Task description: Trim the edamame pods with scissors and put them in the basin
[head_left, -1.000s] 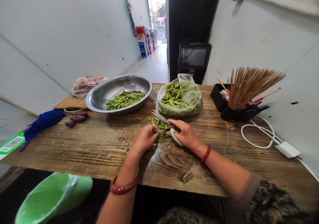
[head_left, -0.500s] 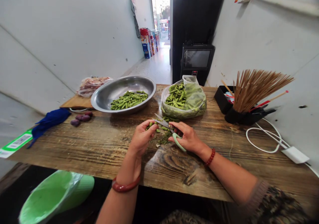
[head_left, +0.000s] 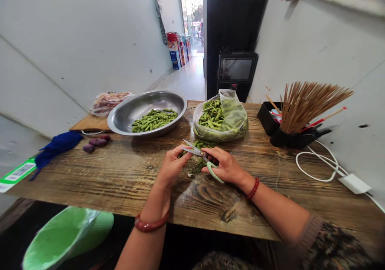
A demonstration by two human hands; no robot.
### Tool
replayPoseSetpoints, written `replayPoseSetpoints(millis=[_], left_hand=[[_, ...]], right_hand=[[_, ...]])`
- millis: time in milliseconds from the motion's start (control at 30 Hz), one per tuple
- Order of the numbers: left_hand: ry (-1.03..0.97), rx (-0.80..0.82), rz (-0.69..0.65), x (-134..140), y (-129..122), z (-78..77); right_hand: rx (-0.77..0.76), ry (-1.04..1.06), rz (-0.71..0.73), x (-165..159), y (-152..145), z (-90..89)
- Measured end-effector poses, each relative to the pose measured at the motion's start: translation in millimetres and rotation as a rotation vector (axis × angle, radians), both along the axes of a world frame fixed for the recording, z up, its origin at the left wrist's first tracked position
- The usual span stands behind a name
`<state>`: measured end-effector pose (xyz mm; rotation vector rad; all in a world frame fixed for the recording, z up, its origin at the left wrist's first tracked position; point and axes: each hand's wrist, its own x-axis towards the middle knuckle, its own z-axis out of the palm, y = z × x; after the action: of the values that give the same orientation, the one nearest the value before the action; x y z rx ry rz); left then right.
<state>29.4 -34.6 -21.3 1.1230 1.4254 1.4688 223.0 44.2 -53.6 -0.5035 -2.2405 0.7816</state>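
Pale green-handled scissors are in my right hand, blades parted and pointing left. My left hand pinches a green bean pod at the blade tips; the fingers and blades hide most of it. Below the blades lie small green trimmings on the wooden table. Loose pods lie just behind the scissors. Beyond them stands a clear plastic bag full of pods. To its left a wide steel basin holds a heap of pods.
At the left are several purple-red round fruits, a blue cloth and a bagged item on a wooden board. Wooden skewers in a black holder and a white cable are at right. A green bin stands below the table.
The scissors have shifted slightly left, and their blades now reach over the left fingertips. The pod in my left hand is more covered. The view has moved slightly.
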Motion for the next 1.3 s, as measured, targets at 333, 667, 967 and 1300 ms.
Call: replayPoseSetpoints(millis=[333,667,967,1300], left_hand=[[0.078,-0.028,0.019,2,-1,3.9],[0.066,-0.014,0.015,-1,0,1.9],[-0.284,-0.001,0.108,-1,0,8.7],[-0.374,-0.011,0.024,-1,1,7.0]], right_hand=[[0.0,-0.045,0.023,1,0,2.3],[0.0,-0.008,-0.02,-2,2,-3.4],[-0.089,0.048,-0.126,-4,5,-5.6],[-0.032,0.001,-0.032,-2,0,-1.9]])
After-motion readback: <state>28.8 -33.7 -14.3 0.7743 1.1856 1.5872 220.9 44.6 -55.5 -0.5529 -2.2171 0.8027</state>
